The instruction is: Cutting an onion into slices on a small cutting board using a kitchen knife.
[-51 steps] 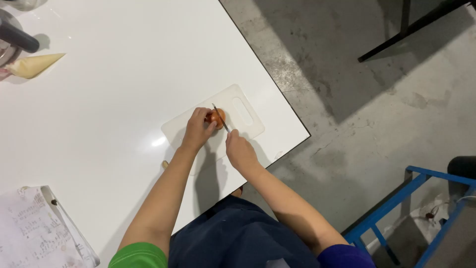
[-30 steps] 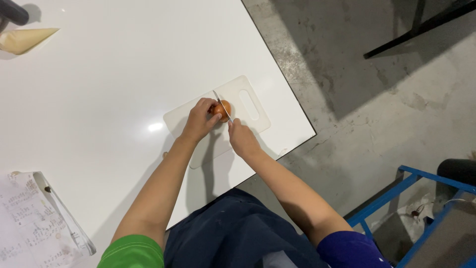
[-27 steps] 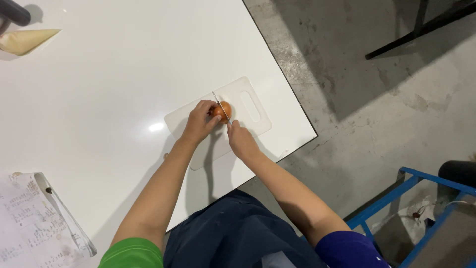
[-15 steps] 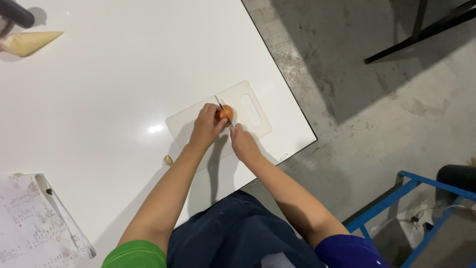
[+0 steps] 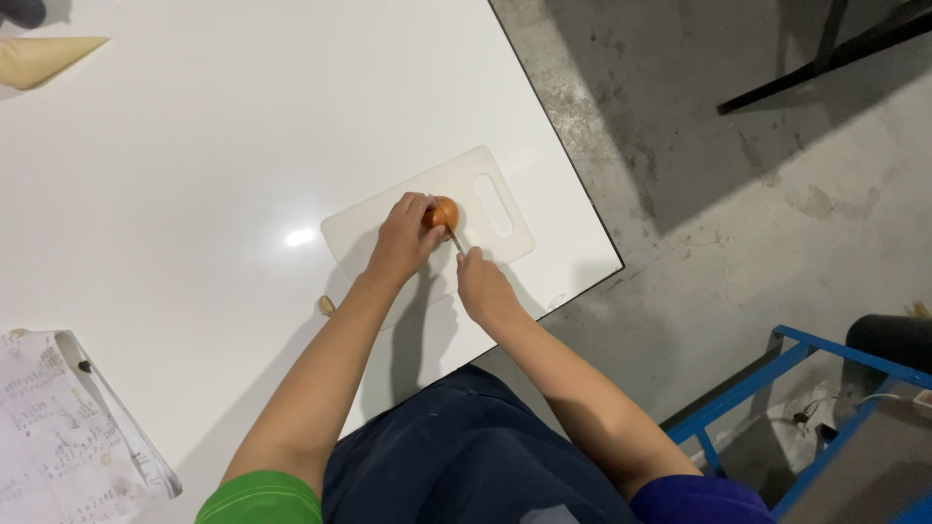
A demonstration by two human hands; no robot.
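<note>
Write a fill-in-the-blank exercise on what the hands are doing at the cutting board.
1. The left hand steadies a round, ____-coloured onion.
2. The right hand holds a ____ with its blade against the onion.
3. The onion rests on a white cutting board whose handle slot points toward the table's ____ edge.
4. The cutting board lies on a ____ table.

Missing words: orange; knife; right; white

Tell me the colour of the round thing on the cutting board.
Orange-brown onion, held by the left hand; head view.
</note>
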